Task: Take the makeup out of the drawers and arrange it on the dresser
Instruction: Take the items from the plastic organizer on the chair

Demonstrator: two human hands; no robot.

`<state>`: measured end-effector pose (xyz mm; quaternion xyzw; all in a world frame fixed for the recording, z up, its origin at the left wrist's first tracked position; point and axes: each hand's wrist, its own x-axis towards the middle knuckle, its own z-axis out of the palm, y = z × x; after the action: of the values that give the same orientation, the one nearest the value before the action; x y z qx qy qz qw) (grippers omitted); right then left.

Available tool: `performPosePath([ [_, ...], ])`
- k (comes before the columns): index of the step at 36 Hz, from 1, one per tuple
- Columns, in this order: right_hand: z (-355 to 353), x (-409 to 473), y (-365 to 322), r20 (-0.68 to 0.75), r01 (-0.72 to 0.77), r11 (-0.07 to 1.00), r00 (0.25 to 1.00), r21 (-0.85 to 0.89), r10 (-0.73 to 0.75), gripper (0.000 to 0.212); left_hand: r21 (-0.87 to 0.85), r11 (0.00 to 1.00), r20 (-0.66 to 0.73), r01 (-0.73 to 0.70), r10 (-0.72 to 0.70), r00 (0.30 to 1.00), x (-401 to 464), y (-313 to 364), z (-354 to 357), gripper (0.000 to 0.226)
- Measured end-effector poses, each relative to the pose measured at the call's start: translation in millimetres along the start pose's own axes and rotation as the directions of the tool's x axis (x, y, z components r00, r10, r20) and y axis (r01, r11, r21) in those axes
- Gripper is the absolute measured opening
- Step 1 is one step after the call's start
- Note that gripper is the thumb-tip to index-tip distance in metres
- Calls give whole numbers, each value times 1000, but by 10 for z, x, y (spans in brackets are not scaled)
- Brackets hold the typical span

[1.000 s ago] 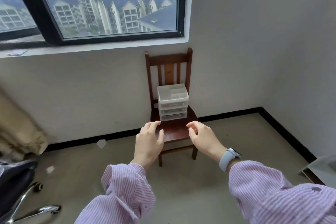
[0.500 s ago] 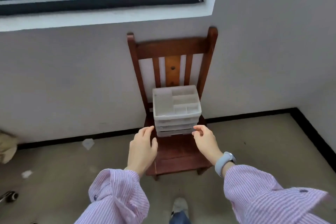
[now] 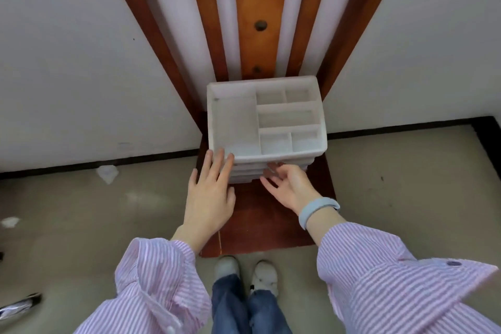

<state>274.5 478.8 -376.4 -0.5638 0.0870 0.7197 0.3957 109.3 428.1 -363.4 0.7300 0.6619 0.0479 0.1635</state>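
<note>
A small white plastic drawer organizer stands on the seat of a brown wooden chair. Its top tray has several compartments with nothing in them. Below the tray, the stacked drawer fronts look closed. My left hand lies flat with straight fingers, the fingertips touching the organizer's front left corner. My right hand is relaxed, palm turned up, its fingers reaching the drawer fronts at the right. No makeup is visible.
The chair back rises against the white wall. Scraps of paper lie on the beige floor to the left. My feet stand at the seat's front edge. A chrome chair base shows at bottom left.
I have stepped up to the chair and the view has tilted down. Both hands moved forward from mid-air to the front of the organizer.
</note>
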Motion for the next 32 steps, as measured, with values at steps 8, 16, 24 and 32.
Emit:
performPosePath([
  [8,-69,2,163,16,-37,996,999,80,36,34,-91,996,-6,-6,6,1000,7,-70,13,55],
  [16,-455,-269,476,-49,-74,994,996,86,78,40,-154,985,-202,-82,50,978,-138,-24,-44,36],
  [24,-616,-449,503,-49,-59,994,997,-88,55,33,44,951,-152,-305,308,939,-475,-71,341,19],
  [32,-683,-561,339,-83,166,486,889,-858,-450,29,135,956,-165,-260,281,946,-523,-2,355,31],
])
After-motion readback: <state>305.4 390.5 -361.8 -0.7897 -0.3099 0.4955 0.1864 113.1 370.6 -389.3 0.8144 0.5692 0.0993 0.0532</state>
